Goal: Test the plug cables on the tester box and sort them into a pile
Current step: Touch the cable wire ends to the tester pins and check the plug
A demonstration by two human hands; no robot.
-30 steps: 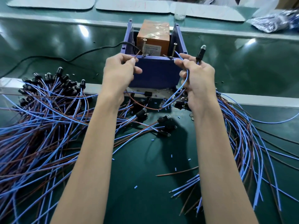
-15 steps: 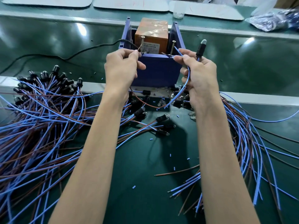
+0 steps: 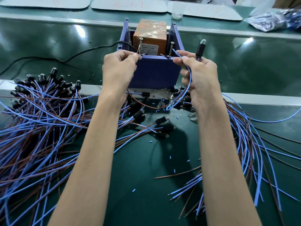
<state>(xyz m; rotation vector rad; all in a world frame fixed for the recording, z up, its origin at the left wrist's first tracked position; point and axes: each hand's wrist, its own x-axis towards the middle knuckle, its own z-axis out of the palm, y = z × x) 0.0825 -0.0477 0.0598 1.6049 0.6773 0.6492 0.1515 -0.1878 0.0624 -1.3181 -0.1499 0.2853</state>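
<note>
Pinching brown wire (image 3: pixel 138 51) in my left hand (image 3: pixel 119 69), blue wire (image 3: pixel 189 79) in my right hand (image 3: pixel 201 75), at tester box (image 3: pixel 156 72) rim; cable piles (image 3: pixel 40 128) either side.

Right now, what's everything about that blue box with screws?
The tester box is blue, plastic-looking, open-topped, with tall side walls. A taped orange block sits inside; a black cord enters at left. Two screws stand upright at its front edge, where the left hand and right hand hold wire ends. It stands on the green bench.

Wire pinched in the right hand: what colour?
Blue; the wire shows best in the head view.
</note>
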